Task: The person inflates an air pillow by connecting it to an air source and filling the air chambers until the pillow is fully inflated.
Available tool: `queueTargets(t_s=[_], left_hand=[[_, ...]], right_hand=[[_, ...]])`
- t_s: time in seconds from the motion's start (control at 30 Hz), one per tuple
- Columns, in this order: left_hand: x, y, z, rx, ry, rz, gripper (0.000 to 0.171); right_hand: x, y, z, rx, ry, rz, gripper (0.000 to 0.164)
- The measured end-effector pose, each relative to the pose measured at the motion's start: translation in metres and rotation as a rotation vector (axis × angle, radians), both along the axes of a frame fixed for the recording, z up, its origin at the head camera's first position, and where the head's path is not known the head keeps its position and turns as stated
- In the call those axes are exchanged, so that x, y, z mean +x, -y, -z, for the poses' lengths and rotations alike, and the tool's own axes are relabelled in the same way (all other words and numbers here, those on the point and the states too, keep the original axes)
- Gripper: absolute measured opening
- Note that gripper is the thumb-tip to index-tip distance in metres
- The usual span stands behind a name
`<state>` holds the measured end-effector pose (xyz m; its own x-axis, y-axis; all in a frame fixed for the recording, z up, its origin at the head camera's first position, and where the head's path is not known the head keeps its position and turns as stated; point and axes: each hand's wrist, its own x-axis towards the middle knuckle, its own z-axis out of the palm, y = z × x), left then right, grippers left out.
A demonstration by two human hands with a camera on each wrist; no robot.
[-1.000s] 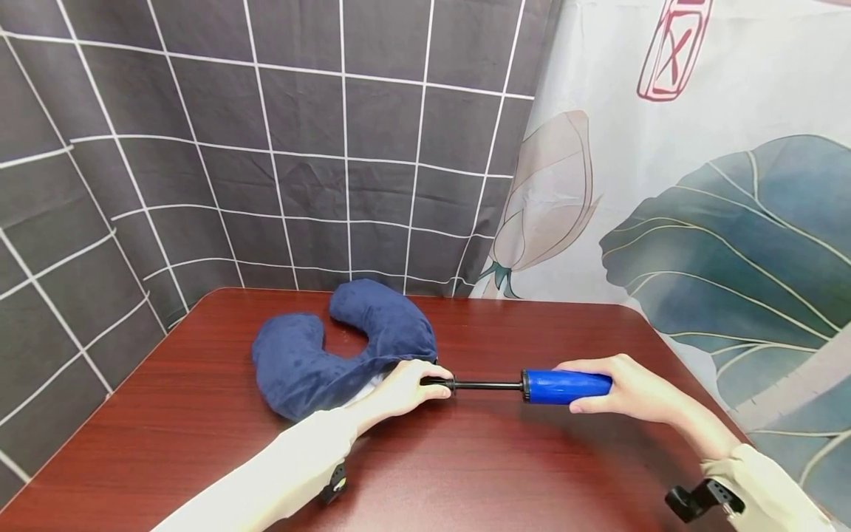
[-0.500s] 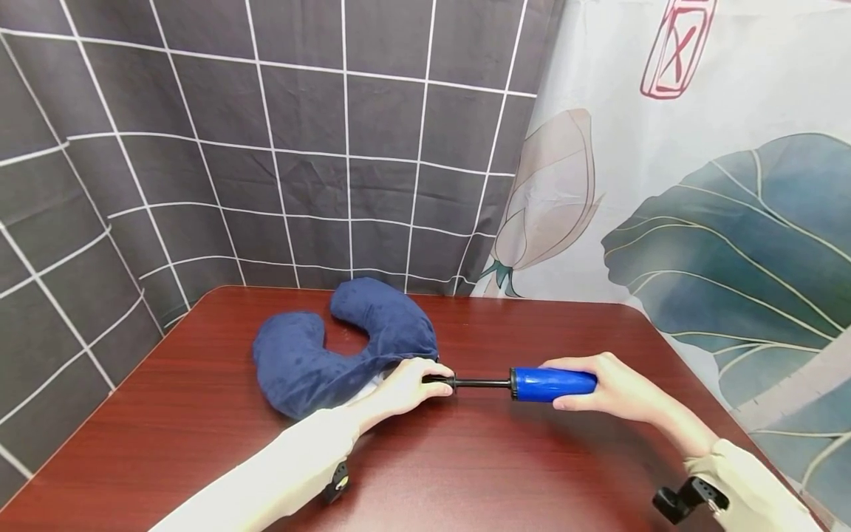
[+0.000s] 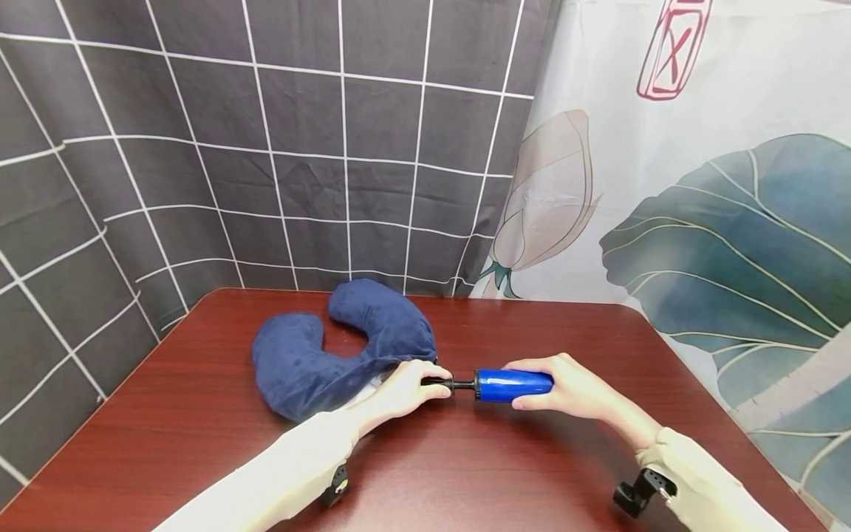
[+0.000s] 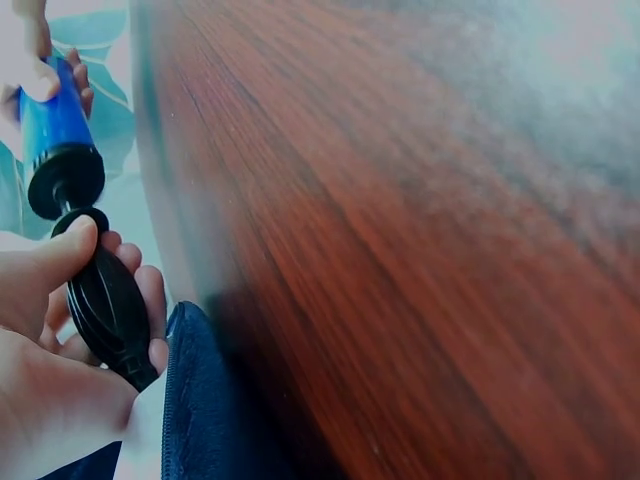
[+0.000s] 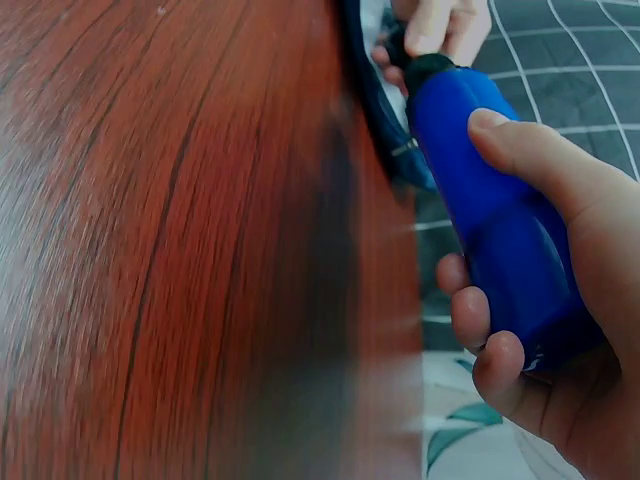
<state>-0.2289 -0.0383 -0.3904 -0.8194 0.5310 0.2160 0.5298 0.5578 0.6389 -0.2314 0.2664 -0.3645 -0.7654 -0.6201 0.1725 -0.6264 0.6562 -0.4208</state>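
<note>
A navy blue U-shaped neck pillow point(image 3: 399, 329) lies on the table. Beside its near right edge, my left hand point(image 3: 399, 389) grips the black handle point(image 4: 108, 310) of a hand pump. The handle's far end meets white material point(image 4: 146, 428) at the pillow's zipped opening, where the join is hidden. My right hand point(image 3: 561, 384) holds the pump's blue barrel point(image 3: 510, 385), fingers and thumb wrapped round it. Only a short length of black rod point(image 3: 463, 385) shows between handle and barrel. The pump lies roughly level above the tabletop.
The reddish-brown wooden table point(image 3: 425, 473) has rounded far corners. A dark grey cloth with white grid lines point(image 3: 299, 177) hangs behind it, and a white cloth with a lotus print point(image 3: 605, 96) hangs at right. Small black cameras sit at both wrists.
My right hand has slid the blue barrel leftward toward my left hand, so much less rod shows. The left hand and the pillow have stayed in place.
</note>
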Motion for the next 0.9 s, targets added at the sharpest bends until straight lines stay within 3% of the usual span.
queueTargets(t_s=[0.37, 0.9], left_hand=[[0.0, 0.0, 0.001, 0.013, -0.017, 0.001, 0.022], [0.0, 0.001, 0.003, 0.043, -0.036, -0.014, 0.021]], right_hand=[[-0.006, 0.028, 0.003, 0.006, -0.012, -0.026, 0.049], [0.001, 0.017, -0.002, 0.05, -0.038, 0.025, 0.049]])
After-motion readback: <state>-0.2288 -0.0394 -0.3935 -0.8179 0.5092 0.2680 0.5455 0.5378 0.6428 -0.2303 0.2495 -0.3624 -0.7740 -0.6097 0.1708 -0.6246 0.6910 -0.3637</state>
